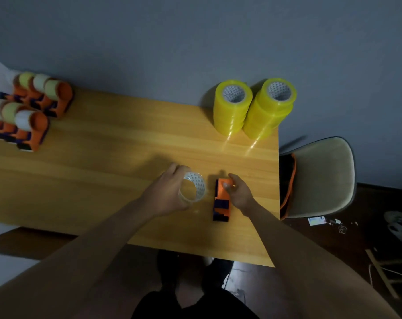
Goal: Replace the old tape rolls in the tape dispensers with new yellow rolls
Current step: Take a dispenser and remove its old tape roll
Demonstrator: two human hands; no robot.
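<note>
1. The left hand (170, 192) is curling its fingers around an old clear tape roll (193, 187), holding it just above the table (103, 162).
2. The right hand (238, 192) is gripping the orange dispenser (222, 200), just beside that roll.
3. Yellow rolls (253, 107) are standing stacked at the far edge.

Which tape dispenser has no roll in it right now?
The orange dispenser under the right hand; the six dispensers at the table's far left all carry rolls.
</note>
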